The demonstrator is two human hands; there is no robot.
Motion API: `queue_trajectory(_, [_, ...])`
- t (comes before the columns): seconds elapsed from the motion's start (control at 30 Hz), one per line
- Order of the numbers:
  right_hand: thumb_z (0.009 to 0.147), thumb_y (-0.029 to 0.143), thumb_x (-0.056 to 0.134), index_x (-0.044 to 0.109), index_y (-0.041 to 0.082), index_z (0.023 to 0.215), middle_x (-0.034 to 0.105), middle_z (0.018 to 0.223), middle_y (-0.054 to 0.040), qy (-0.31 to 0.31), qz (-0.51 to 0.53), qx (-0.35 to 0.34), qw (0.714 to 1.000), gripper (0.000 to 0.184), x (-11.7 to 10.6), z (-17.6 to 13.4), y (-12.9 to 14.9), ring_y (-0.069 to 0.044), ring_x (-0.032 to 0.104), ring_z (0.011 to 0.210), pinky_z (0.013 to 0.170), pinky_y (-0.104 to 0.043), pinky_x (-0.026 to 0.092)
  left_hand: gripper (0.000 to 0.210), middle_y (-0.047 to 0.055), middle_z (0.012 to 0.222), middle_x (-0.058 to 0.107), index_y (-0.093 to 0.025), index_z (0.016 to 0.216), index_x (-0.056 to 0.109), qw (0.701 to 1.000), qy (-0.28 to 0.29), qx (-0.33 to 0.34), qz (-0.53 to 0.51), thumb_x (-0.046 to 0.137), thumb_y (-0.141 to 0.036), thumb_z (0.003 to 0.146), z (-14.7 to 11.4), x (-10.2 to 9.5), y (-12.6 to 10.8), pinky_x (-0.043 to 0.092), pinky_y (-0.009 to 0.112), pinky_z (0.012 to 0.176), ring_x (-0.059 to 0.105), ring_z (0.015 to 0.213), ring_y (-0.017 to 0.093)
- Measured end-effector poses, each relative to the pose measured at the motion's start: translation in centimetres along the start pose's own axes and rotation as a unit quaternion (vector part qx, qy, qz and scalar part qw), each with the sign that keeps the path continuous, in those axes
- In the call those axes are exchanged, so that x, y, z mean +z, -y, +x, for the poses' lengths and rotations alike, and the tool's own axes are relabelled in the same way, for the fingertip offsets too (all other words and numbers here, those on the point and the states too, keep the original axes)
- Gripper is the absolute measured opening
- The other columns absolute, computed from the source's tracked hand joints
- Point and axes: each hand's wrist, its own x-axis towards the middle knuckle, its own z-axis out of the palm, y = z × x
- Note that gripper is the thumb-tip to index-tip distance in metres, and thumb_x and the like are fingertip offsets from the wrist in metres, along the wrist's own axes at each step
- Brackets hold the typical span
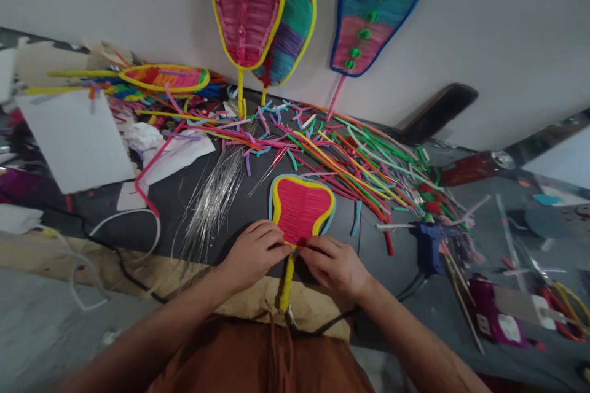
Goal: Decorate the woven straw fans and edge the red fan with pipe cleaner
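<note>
A small hand fan (304, 209) made of pipe cleaners lies near the table's front edge, with a pink-red face and a yellow rim. Its yellow handle (286, 285) points toward my body. Around the rim runs a light-blue pipe cleaner (271, 199), standing slightly apart from the yellow at the right side. My left hand (255, 252) pinches the fan's base from the left. From the other side, my right hand (338, 264) has its fingers closed at the same neck, where the handle joins. The fingers cover most of that join.
Loose pipe cleaners (341, 159) and a bundle of thin silver wires (214, 202) lie beyond the fan. Larger fans (249, 18) lean on the wall. Right are a blue glue gun (429, 247) with a cord and scissors (557, 316). White paper (76, 141) lies left.
</note>
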Motion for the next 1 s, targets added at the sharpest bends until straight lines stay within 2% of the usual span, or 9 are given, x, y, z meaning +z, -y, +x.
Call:
queue_trajectory(0.1, [0.087,0.015,0.05,0.061,0.02,0.109,0.065,0.1,-0.0088,-0.058,0.036,0.083,0.994,0.025,-0.8,-0.7,-0.2,-0.016,0.062,0.092,0.079,-0.028,0.054,0.019,0.003,0.086,0.062,-0.024,0.097,0.066,1.0,-0.002,0.001,0.004,0.05,-0.018,0.088,0.0,0.1,0.1,0.043,0.035,0.087,0.053,0.09,0.018])
queue_trajectory(0.17, [0.088,0.014,0.048,0.062,0.02,0.106,0.066,0.095,-0.0079,-0.106,0.04,0.157,0.981,0.024,-1.3,-1.3,-0.3,-0.016,0.063,0.089,0.078,-0.027,0.054,0.019,0.003,0.087,0.062,-0.023,0.098,0.066,1.0,0.003,0.0,0.0,0.051,-0.018,0.088,0.0,0.1,0.1,0.042,0.035,0.087,0.053,0.09,0.018])
queue_trajectory(0.23, [0.088,0.014,0.048,0.063,0.021,0.102,0.066,0.089,-0.0067,-0.133,0.032,0.199,0.97,0.021,-1.5,-1.7,-0.2,-0.015,0.064,0.083,0.075,-0.027,0.054,0.018,0.003,0.087,0.063,-0.023,0.098,0.066,1.0,0.003,0.002,-0.002,0.051,-0.018,0.087,0.0,0.2,0.2,0.043,0.035,0.087,0.053,0.091,0.018])
queue_trajectory(0.33, [0.088,0.017,0.051,0.065,0.02,0.099,0.067,0.089,-0.0074,-0.122,-0.005,0.212,0.97,0.017,-0.9,-2.1,0.0,-0.017,0.063,0.083,0.075,-0.029,0.054,0.019,0.003,0.087,0.063,-0.022,0.097,0.066,1.0,0.0,0.006,-0.008,0.05,-0.018,0.088,0.0,0.1,0.2,0.043,0.035,0.087,0.053,0.092,0.018])
queue_trajectory(0.5, [0.088,0.021,0.051,0.061,0.017,0.11,0.068,0.097,-0.0108,-0.096,-0.07,0.237,0.964,0.024,0.2,-1.7,-0.1,-0.023,0.06,0.09,0.081,-0.039,0.051,0.02,0.004,0.086,0.062,-0.021,0.099,0.065,1.0,-0.002,0.011,-0.016,0.051,-0.014,0.086,0.0,0.1,0.2,0.043,0.036,0.088,0.054,0.092,0.018])
queue_trajectory(0.67, [0.088,0.018,0.045,0.055,0.015,0.118,0.067,0.099,-0.0119,-0.128,-0.032,0.281,0.951,0.032,-0.3,-0.9,-1.3,-0.023,0.062,0.088,0.077,-0.038,0.052,0.021,0.003,0.084,0.061,-0.022,0.101,0.065,1.0,-0.012,0.022,0.0,0.051,-0.016,0.087,0.1,0.3,0.3,0.044,0.036,0.084,0.054,0.091,0.019])
queue_trajectory(0.87, [0.086,0.019,0.047,0.059,0.014,0.114,0.07,0.097,-0.0101,-0.099,0.04,0.311,0.944,0.03,-0.8,0.1,-1.5,-0.021,0.064,0.086,0.076,-0.034,0.053,0.028,0.002,0.084,0.061,-0.024,0.102,0.065,1.0,-0.008,0.01,0.002,0.045,-0.011,0.088,0.1,0.2,0.1,0.035,0.047,0.101,0.054,0.093,0.018])
queue_trajectory(1.0, [0.086,0.018,0.049,0.061,0.016,0.111,0.07,0.096,-0.0086,-0.092,0.034,0.301,0.948,0.028,-0.4,0.2,-0.8,-0.021,0.064,0.087,0.077,-0.034,0.053,0.026,0.003,0.09,0.06,-0.023,0.102,0.065,1.0,-0.009,0.013,-0.002,0.047,-0.011,0.087,-0.1,0.4,0.1,0.037,0.046,0.101,0.054,0.097,0.018])
